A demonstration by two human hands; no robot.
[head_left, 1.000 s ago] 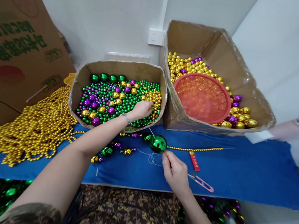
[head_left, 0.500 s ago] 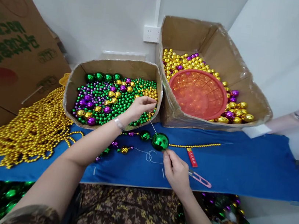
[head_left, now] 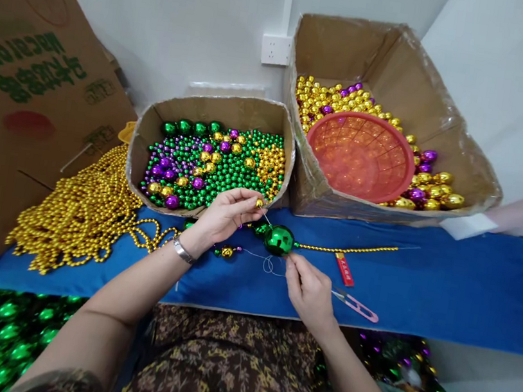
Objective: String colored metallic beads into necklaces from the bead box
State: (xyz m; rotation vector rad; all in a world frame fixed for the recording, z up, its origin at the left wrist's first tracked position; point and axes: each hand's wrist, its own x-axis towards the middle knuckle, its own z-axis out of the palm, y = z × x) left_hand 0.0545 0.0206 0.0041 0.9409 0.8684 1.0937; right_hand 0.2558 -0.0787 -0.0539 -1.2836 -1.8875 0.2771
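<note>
A small gold bead (head_left: 259, 203) is pinched between the thumb and forefinger of my left hand (head_left: 227, 216), beside the tip of a thin needle (head_left: 265, 217). The needle sticks out of the upper left of a large shiny green ball (head_left: 278, 240). My right hand (head_left: 310, 292) is closed in a pinch at the ball's lower right edge, where the needle's other end is hidden by the fingers. Behind my left hand lies a strand of mixed beads (head_left: 227, 251), with loose white thread (head_left: 269, 264) trailing from it. A row of small gold beads (head_left: 346, 251) stretches to the right.
A cardboard box (head_left: 139, 140) holds sorted green, purple and gold beads. The larger box (head_left: 464, 140) contains gold and purple balls and a red basket (head_left: 315, 140). Gold bead chains (head_left: 79, 209) are heaped at left. Pink-handled snips (head_left: 360, 308) and a red packet (head_left: 344, 270) lie on blue cloth (head_left: 462, 289).
My left hand has come back from over the bead box toward the needle tip, and a gold bead now shows in its fingers. My right hand keeps its pinch by the green ball.
</note>
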